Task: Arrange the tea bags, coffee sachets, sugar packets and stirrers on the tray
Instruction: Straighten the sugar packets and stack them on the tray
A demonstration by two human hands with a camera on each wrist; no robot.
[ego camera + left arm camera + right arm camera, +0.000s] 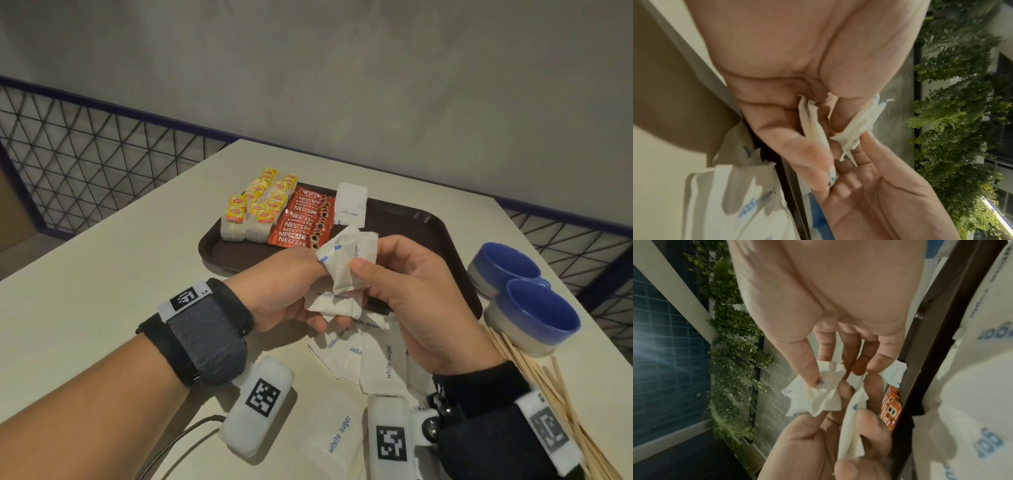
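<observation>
Item 1: held sugar packets (342, 270), centre of head view, w/ both hands over the near edge of the tray (404, 226). Our left hand (291, 291) grip closed round the bunch from the left; our right hand (411, 284) grip pinching the top packet w/ thumb and fingers.

Item 2: tray contents, upper centre: tea bags (255, 209) at left end, coffee sachets (303, 219) beside them, one standing sugar packet (351, 205) right of those.

Item 3: loose sugar packets (370, 356) on the table (85, 308), lower centre, partly hidden by our wrists.

Item 4: stirrers (548, 394), lower right, off the tray, beside two blue cups (524, 291).

Surroundings: pale table; grey wall behind; wire-mesh railing (85, 161) w/ blue top rail, upper left. Wrist views show green foliage (953, 113).
</observation>
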